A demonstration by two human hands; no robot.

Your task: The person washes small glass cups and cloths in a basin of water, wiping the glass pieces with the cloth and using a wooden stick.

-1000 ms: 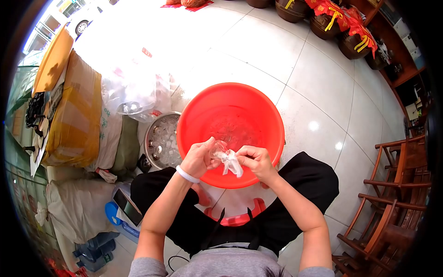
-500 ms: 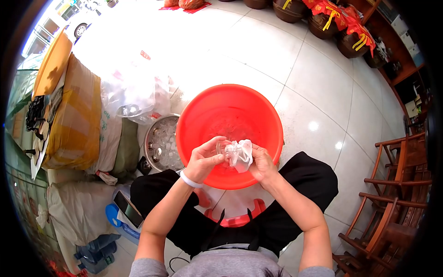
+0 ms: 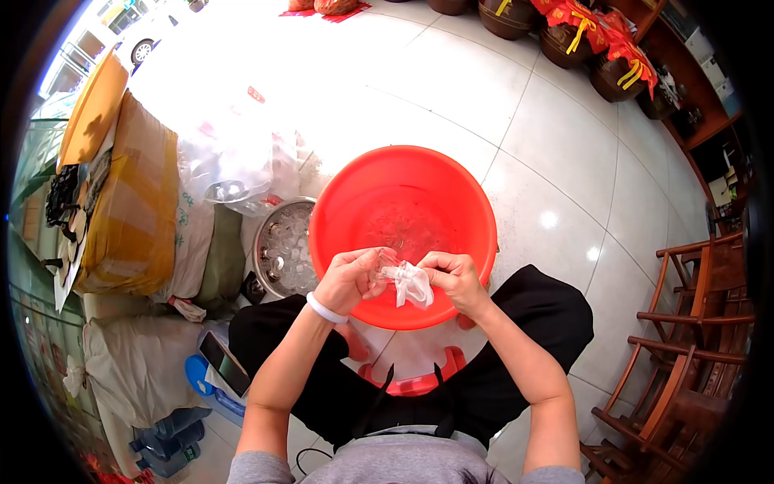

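Centrally in the head view, the left hand had its fingers curled around a small clear vessel, and the right hand pinched a white cloth against it, over the six o'clock side of the red basin. A metal bowl of clear pieces stood just beside the basin's nine o'clock.

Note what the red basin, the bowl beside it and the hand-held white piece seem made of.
Red basin: probably smooth plastic, evenly coloured with soft sheen. Bowl: likely polished metal, its rim shiny grey. White piece: thin cloth or film, limply crumpled; unclear which.
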